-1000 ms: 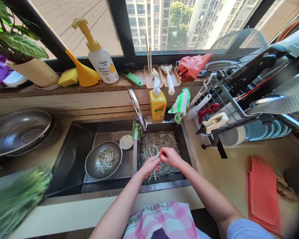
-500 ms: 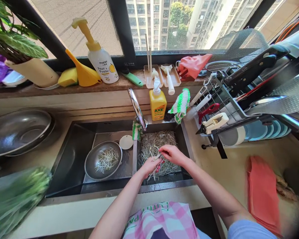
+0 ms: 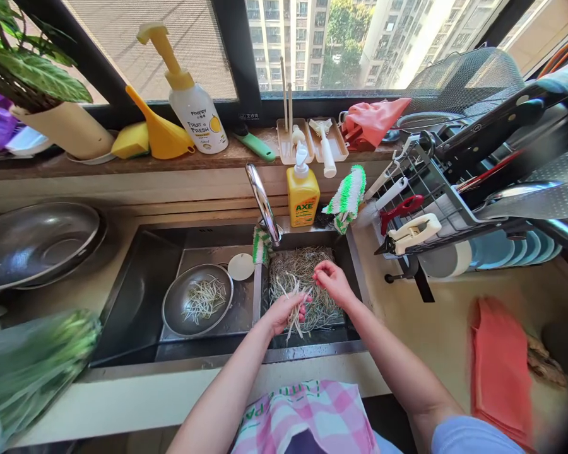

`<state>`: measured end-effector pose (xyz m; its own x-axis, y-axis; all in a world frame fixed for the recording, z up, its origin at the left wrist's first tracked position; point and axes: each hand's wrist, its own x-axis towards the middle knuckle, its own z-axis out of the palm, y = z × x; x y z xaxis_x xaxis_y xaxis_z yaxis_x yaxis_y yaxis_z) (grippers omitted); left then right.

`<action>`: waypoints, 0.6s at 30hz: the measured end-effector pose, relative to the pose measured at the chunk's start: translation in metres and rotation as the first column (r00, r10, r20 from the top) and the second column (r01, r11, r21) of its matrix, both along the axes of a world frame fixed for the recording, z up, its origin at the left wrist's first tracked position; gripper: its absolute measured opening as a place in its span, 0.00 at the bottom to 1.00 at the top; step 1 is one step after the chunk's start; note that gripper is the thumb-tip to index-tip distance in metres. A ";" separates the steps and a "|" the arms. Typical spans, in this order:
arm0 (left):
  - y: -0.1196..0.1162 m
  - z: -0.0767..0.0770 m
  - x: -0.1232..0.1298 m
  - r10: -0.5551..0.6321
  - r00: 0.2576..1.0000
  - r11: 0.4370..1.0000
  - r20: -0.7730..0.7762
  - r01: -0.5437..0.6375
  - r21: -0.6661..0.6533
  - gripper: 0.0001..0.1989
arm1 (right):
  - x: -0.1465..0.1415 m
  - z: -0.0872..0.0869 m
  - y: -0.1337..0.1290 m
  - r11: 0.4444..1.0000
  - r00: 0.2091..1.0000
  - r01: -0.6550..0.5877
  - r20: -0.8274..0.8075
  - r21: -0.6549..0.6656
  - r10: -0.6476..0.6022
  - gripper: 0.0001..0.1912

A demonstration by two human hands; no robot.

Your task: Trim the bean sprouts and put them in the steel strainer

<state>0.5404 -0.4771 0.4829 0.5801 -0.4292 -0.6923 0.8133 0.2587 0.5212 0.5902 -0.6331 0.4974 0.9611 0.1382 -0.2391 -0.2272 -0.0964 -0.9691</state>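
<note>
I record 1 change at this check: the right hand (image 3: 334, 282) is now apart from the left hand (image 3: 284, 313), where 1.0 s ago its fingertips met the strands held there. In my judgement this means that only 1 hand now has hold of the bunch of sprouts (image 3: 295, 326).

The left hand's grip is closed around that bunch, with pale ends sticking out above and below the fingers. The bunch is over the near left part of the right basin (image 3: 343, 243). The right hand's fingertips are drawn together over the heap of sprouts (image 3: 303, 261) in the same basin; I cannot tell whether that grip holds a strand.

Against the earlier frames, the gap between the 2 hands is wider, and the held strands look more spread. The view is tilted slightly, so everything sits a little differently in it. I find no clear change in the pan (image 3: 174, 306), which stands in the left basin (image 3: 132, 296) with a smaller pile of sprouts (image 3: 206, 299) inside. A white disc (image 3: 241, 267) lies just beside the pan, near the divider (image 3: 257, 296).
</note>
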 end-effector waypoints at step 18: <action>0.021 0.008 0.013 0.366 0.919 0.868 -0.149 -0.395 -0.301 0.09 | -0.052 0.000 -0.008 0.942 0.951 0.142 -0.305 0.304 -0.045 0.11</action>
<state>0.5538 -0.4559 0.4906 0.6889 -0.3923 -0.6095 0.6550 0.6970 0.2918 0.5379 -0.6408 0.4978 0.8688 0.1660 -0.4666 -0.4945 0.2417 -0.8349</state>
